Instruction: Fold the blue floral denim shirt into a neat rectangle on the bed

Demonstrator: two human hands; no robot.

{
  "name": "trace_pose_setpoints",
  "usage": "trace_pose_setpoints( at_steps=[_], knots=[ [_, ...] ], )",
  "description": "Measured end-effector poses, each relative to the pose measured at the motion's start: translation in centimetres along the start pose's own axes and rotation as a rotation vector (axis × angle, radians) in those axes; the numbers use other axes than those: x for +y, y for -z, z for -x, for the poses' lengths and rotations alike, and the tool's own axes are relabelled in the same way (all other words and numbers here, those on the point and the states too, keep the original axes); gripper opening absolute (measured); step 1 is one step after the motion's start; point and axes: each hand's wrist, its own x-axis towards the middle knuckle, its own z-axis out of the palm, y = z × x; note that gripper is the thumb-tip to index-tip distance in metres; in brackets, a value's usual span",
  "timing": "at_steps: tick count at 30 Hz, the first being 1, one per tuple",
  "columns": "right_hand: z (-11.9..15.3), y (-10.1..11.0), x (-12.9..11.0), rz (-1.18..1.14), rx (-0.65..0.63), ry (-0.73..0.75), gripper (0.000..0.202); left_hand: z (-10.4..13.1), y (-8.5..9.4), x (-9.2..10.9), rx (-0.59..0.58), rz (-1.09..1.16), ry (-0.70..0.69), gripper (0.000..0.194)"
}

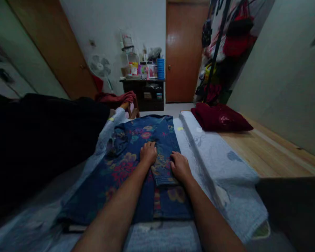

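Note:
A dark blue, long-sleeved garment with red, pink and tan flowers [124, 168] lies spread out in front of me. One sleeve [162, 171] is folded in over its body, with the cuff towards me. My left hand [148, 153] rests palm down at the sleeve's left edge, its fingers laid on the cloth. At the right edge of the sleeve is my right hand [181, 166], with fingers stretched over the fabric and the thumb slightly apart. The other sleeve [118, 140] lies bunched at the left.
A pale patterned sheet [215, 157] lies beneath the garment, creased at the right. A dark red cushion [222, 117] sits on the wooden surface [273, 154]. Dark cloth [42, 140] is piled at the left. Beyond stand a fan [99, 66], a loaded shelf unit [144, 94] and a door [185, 52].

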Motion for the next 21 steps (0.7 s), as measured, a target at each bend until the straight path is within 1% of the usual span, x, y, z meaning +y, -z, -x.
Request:
trace_pose_setpoints(
  at_steps=[4,10,13,16,17,19,21],
  knots=[
    [0.0,0.2,0.0,-0.002,0.003,-0.003,0.037,0.0,-0.4,-0.1,0.009,0.031,-0.005,0.04],
    [0.0,0.3,-0.1,-0.008,-0.011,-0.011,0.036,-0.4,-0.6,-0.2,-0.069,0.039,0.038,0.045],
    [0.0,0.4,-0.1,-0.009,-0.013,-0.02,0.036,-1.1,0.1,-0.1,-0.133,0.054,0.061,0.044],
    [-0.1,0.5,-0.2,-0.007,-0.018,-0.02,0.036,-2.2,1.2,0.6,-0.235,0.11,0.122,0.04],
    [-0.1,0.6,-0.2,-0.005,-0.019,-0.019,0.036,-2.5,1.6,1.0,-0.271,0.135,0.15,0.042],
    [-0.1,0.6,-0.2,-0.001,-0.02,-0.018,0.036,-2.7,1.8,1.9,-0.319,0.177,0.223,0.055],
    [-0.1,0.6,-0.2,0.002,-0.021,-0.016,0.036,-2.3,1.3,2.8,-0.256,0.143,0.278,0.065]
  ],
)
